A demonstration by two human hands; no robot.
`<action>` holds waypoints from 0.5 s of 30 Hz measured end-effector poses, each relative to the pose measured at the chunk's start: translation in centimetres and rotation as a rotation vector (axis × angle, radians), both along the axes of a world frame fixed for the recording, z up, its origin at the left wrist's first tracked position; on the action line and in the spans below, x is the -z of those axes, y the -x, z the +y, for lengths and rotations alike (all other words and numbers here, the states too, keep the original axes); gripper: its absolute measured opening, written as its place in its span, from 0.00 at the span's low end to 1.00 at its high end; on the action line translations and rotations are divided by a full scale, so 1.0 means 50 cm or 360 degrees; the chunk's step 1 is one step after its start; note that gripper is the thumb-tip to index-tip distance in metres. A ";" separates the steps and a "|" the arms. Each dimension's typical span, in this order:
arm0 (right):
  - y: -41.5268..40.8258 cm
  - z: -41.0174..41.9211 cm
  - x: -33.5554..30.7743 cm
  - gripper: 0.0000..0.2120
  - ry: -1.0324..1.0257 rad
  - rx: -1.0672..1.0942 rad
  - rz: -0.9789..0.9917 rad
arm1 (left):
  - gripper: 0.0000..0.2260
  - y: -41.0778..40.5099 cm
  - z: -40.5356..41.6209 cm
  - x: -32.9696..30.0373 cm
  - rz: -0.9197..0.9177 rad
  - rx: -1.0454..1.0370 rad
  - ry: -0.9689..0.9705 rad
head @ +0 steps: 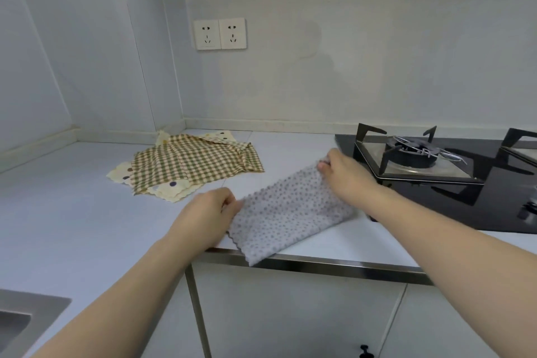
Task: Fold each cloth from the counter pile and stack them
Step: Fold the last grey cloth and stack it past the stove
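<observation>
A grey dotted cloth point(286, 212) lies folded in half on the white counter point(72, 212), its near corner hanging over the front edge. My left hand point(207, 213) pinches the cloth's left corner. My right hand point(344, 174) pinches its far corner beside the stove. Further back on the counter lies the pile: a green-and-cream checked cloth point(194, 164) spread over a cream cloth with dark dots point(171, 187), both unfolded.
A black glass gas stove point(436, 177) with a burner and metal pan supports sits at the right, close to my right hand. A steel sink point(26, 320) shows at the lower left. Two wall sockets point(220, 34) are above the pile. White cabinet doors hang below the counter.
</observation>
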State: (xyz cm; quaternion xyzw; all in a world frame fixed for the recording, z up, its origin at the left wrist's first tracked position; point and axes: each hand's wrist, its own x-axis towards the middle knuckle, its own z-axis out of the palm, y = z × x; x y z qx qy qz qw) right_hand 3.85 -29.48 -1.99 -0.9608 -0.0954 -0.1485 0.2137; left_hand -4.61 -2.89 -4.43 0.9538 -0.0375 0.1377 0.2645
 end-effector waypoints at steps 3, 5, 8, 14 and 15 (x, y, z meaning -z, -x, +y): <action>-0.026 0.015 0.039 0.11 0.0009 0.0021 0.0069 | 0.14 -0.010 0.011 0.031 -0.0030 -0.0021 -0.0093; -0.039 0.020 0.048 0.11 -0.0011 0.0057 0.0082 | 0.15 -0.018 0.013 0.037 -0.0098 -0.0017 -0.0143; -0.038 0.031 0.040 0.14 0.0190 0.0244 -0.0040 | 0.16 -0.029 0.017 0.043 -0.0136 -0.0015 -0.0082; 0.086 0.093 0.070 0.29 0.0494 0.0039 -0.0066 | 0.17 -0.035 0.019 0.047 -0.0136 0.0004 -0.0042; 0.099 0.097 0.083 0.31 0.0490 -0.0021 0.0188 | 0.17 -0.036 0.018 0.045 -0.0128 0.0010 -0.0043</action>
